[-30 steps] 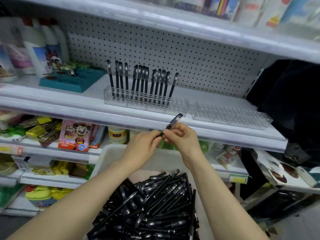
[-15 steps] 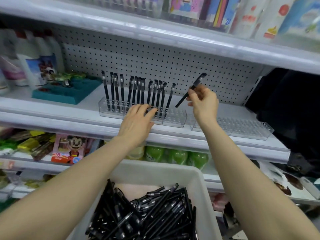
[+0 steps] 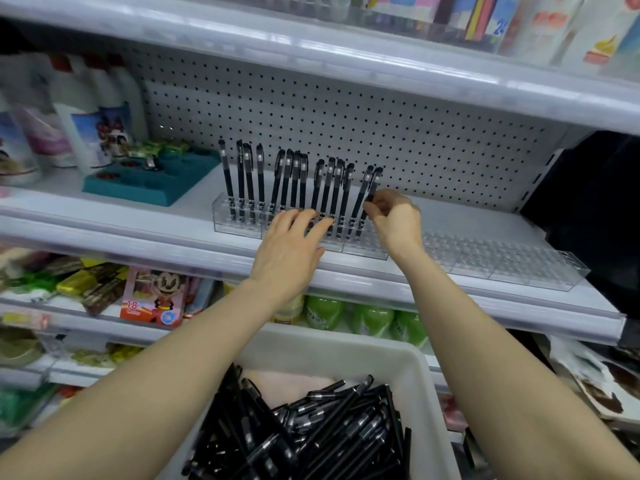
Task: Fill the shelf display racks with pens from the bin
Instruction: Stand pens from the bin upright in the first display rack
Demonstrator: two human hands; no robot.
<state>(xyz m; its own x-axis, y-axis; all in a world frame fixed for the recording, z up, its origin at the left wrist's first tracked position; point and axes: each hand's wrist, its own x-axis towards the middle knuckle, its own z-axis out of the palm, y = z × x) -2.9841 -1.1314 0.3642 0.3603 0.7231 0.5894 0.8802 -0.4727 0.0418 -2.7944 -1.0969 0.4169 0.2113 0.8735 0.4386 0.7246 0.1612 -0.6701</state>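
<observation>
A slim black pen with a capped top (image 3: 375,183) stands tilted at the right end of a row of matching black pens (image 3: 294,181), cap upward. Its lower end dips toward the holes of a clear plastic display rack (image 3: 235,226); whether it is seated in a hole cannot be told. The right hand (image 3: 394,220) pinches this pen low on its barrel between thumb and curled fingertips. The left hand (image 3: 291,247) lies flat with its fingers straight and slightly spread, their tips resting on the rack's front top edge, just in front of the standing pens.

The rack sits on a pale grey metal shelf (image 3: 104,223) backed by a white pegboard panel (image 3: 346,116). A second clear plastic rack (image 3: 502,265) sits just beside the first, to the right. At the shelf's left are a teal moulded tray (image 3: 152,178) and tall white bottles (image 3: 86,112).

Below, nearest the viewer, a white plastic bin (image 3: 346,348) holds a loose heap of black pens (image 3: 311,427). Green bottles (image 3: 370,320) stand on the lower shelf behind the bin.
</observation>
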